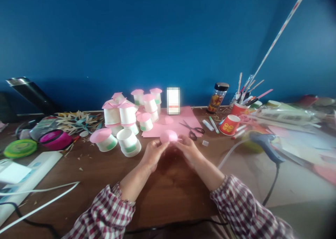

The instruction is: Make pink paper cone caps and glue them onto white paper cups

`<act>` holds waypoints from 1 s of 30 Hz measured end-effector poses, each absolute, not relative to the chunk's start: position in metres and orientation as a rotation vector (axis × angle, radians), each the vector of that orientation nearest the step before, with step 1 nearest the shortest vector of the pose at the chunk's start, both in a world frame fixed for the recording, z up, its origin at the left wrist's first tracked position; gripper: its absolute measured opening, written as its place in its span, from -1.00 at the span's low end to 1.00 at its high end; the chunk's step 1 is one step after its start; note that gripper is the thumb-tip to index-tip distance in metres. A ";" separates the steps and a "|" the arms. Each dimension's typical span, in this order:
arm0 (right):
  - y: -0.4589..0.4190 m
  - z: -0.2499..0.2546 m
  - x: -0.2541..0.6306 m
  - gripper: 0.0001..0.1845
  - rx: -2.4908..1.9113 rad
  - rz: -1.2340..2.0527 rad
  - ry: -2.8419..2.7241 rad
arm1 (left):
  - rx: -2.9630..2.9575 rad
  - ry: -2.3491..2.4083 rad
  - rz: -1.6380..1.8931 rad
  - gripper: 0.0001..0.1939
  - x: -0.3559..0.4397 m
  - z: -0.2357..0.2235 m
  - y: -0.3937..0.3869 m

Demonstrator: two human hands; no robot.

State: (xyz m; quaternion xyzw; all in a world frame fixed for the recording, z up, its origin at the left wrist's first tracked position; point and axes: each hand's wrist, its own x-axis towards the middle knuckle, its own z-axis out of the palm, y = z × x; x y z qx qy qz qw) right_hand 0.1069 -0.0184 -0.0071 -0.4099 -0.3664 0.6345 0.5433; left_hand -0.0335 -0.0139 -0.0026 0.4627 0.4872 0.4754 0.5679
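Between both hands, over the near edge of the pink sheets, is a small pink paper circle. My left hand pinches its left lower edge with thumb and fingers. On the other side my right hand grips the right lower edge. Another pink paper piece lies flat on the sheets just beyond. Black scissors rest to the right of it. Left of my hands stand white paper cups, one pair uncovered, and several cups with pink paper tops.
A glue gun with its cord lies at right, near a red paper cup and markers. Behind stand a lidded bottle and a cup of brushes. At left are a power strip, cables and a pink tape measure-like round object.
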 end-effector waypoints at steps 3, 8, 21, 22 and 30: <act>-0.019 -0.004 0.109 -0.56 -1.001 1.494 -0.887 | 1.102 1.164 1.112 -0.58 -0.032 -0.001 -0.016; -0.018 0.012 0.117 -0.66 -1.065 1.327 -0.874 | 1.037 1.102 1.103 -0.56 -0.031 -0.003 -0.016; 0.103 0.020 0.103 -0.77 -1.473 0.887 -1.435 | 1.091 1.185 1.099 -0.73 -0.027 -0.014 -0.012; 0.107 0.019 0.102 -0.80 -1.510 0.855 -1.480 | 1.091 1.186 1.099 -0.74 -0.026 -0.015 -0.012; 0.119 0.034 0.117 -0.73 -1.771 0.477 -1.817 | 1.105 1.185 1.077 -0.75 -0.027 -0.014 -0.013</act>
